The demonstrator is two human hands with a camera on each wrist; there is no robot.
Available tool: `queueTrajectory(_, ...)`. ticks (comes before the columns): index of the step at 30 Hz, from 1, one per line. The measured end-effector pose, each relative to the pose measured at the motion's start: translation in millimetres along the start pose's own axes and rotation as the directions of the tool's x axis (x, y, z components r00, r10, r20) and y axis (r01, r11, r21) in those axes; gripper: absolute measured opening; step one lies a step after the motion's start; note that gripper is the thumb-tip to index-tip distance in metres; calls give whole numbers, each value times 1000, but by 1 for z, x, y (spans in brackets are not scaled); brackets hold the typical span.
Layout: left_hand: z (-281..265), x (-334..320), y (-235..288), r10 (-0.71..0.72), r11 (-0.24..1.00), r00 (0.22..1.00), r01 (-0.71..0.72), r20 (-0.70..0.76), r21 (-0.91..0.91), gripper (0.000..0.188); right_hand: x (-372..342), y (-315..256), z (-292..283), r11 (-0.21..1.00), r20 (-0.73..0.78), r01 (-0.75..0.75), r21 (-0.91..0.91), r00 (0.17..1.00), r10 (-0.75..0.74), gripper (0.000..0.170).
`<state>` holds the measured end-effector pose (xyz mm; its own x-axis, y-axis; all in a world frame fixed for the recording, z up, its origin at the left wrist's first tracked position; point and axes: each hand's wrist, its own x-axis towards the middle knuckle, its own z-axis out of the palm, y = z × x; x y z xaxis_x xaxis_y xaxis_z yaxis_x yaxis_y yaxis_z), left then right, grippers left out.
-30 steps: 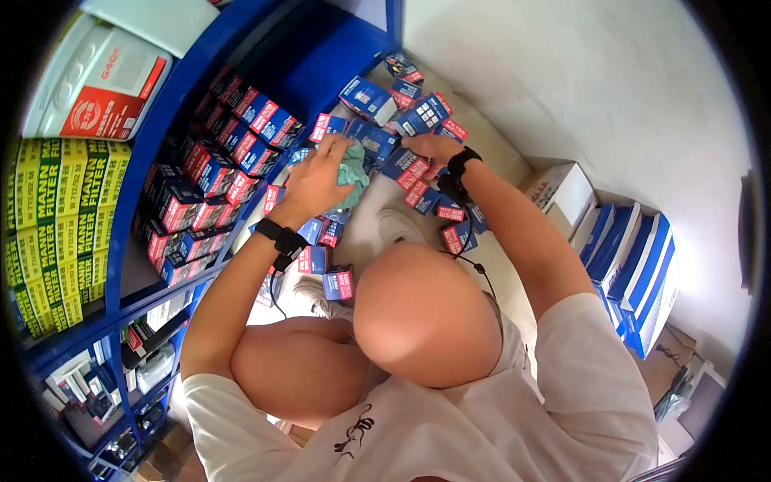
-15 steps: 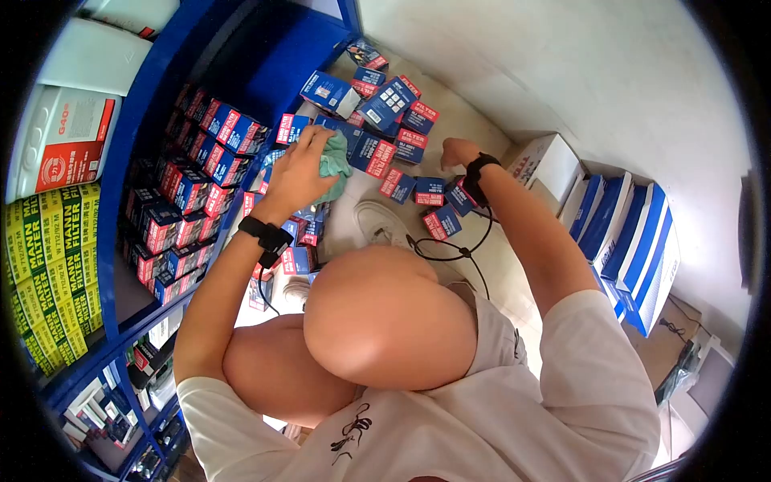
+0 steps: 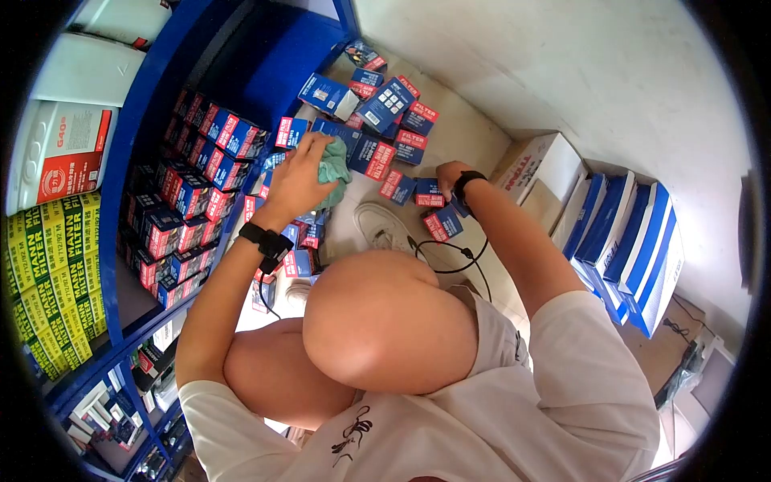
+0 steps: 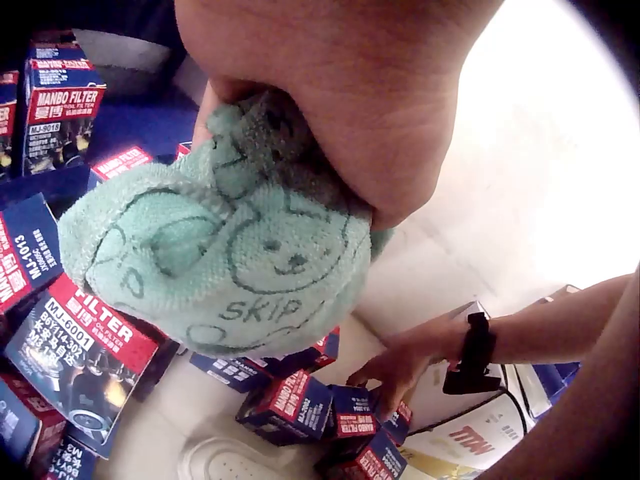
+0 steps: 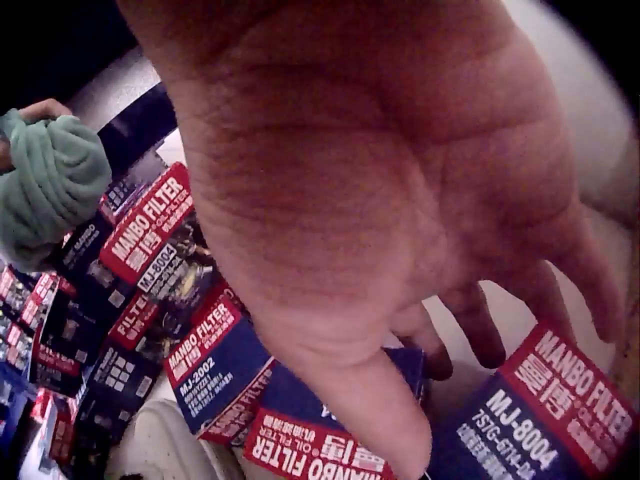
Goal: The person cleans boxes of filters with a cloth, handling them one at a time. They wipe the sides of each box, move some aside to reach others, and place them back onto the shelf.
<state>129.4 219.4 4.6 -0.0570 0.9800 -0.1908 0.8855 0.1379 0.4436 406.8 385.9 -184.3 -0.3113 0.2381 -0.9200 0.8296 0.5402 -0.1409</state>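
Observation:
My left hand (image 3: 295, 181) grips a bunched green cloth (image 4: 280, 270) printed with a cartoon animal face and "SKIP". It holds the cloth in front of the shelf, above several oil filter boxes. My right hand (image 3: 454, 178) is low over the floor at the right side of the scattered boxes. In the right wrist view its fingers are spread, and the thumb lies across a blue and red oil filter box (image 5: 310, 440); the fingertips reach past that box's far edge. Another oil filter box (image 5: 530, 410), marked MJ-8004, lies beside the fingers.
Stacked filter boxes (image 3: 193, 189) fill a blue shelf (image 3: 281, 68) at left, beside yellow filter boxes (image 3: 52, 281) and a white jug (image 3: 68, 153). More filter boxes (image 3: 385, 104) lie loose on the floor. A shoe (image 3: 377, 227), a cable and white cartons (image 3: 546, 173) are nearby.
My right hand has left the box it touched among the upper pile, drawn back to the right, then lowered onto a box nearer me. My left hand keeps hold of the cloth.

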Motion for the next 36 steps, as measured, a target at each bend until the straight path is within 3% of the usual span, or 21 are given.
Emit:
queueTrajectory(6, 0, -3, -2, 10, 1000, 1000, -10, -3, -14, 68, 4, 1, 16, 995, -17, -76, 62, 997, 77, 40)
queueTrajectory(8, 0, -2, -3, 0, 1000, 1000, 0, -5, -13, 67, -17, -2, 8, 996, -157, -60, 69, 985, 70, 39)
queueTrajectory(9, 0, -3, -3, -2, 1000, 1000, 2, -6, -14, 67, -21, -4, 5, 996, -156, -59, 67, 985, 69, 39)
queueTrajectory(11, -1, -5, -5, -5, 1000, 1000, 5, -10, -16, 66, -28, -14, -1, 985, -310, -167, -50, 940, 143, 41)
queueTrajectory(12, -1, -5, -6, -7, 1000, 1000, 7, -12, -16, 66, -25, -11, -4, 985, -310, -166, -53, 940, 141, 41)
queueTrajectory(15, -1, -6, -11, -8, 1000, 1000, 8, -21, -27, 66, -30, -3, -23, 993, -303, -112, -41, 948, 94, 44)
queueTrajectory(17, 2, -8, -20, 73, 997, 991, -75, -112, -12, 68, -60, -12, -45, 999, -355, -22, -30, 935, 10, 46)
queueTrajectory(21, -13, -15, -24, 2, 999, 994, -6, -109, -35, 66, -84, -21, -78, 995, -442, 60, -75, 893, -87, 45)
queueTrajectory(23, -17, -22, -30, -13, 999, 989, 9, -145, -32, 66, -98, -32, -93, 980, -491, 188, -63, 849, -194, 47)
queueTrajectory(26, -24, -32, -43, -44, 999, 979, 39, -197, -31, 65, -107, -56, -116, 978, -394, 75, -193, 907, -147, 60)
queueTrajectory(27, -28, -34, -48, -48, 998, 972, 40, -230, -37, 65, -107, -61, -117, 975, -475, 147, -164, 855, -209, 63)
queueTrajectory(28, -30, -40, -51, -50, 998, 964, 40, -262, -44, 64, -106, -67, -118, 972, -472, 153, -181, 853, -222, 63)
queueTrajectory(30, -31, -49, -58, -92, 996, 951, 90, -295, -20, 63, -111, -82, -122, 935, -631, 245, -256, 690, -354, 46)
queueTrajectory(31, -31, -52, -62, -119, 993, 943, 112, -311, -41, 63, -126, -101, -141, 928, -389, 305, -217, 844, -368, 55)
queueTrajectory(34, -29, -61, -72, -158, 987, 933, 143, -323, -71, 64, -117, -132, -148, 906, -447, 339, -254, 789, -421, 54)
queueTrajectory(35, -28, -64, -74, -171, 985, 935, 156, -311, -72, 64, -106, -139, -150, 831, -429, 428, -356, 715, -552, 53)
queueTrajectory(36, -27, -67, -75, -185, 983, 937, 171, -297, -73, 63, -108, -149, -150, 827, -425, 429, -364, 713, -557, 53)
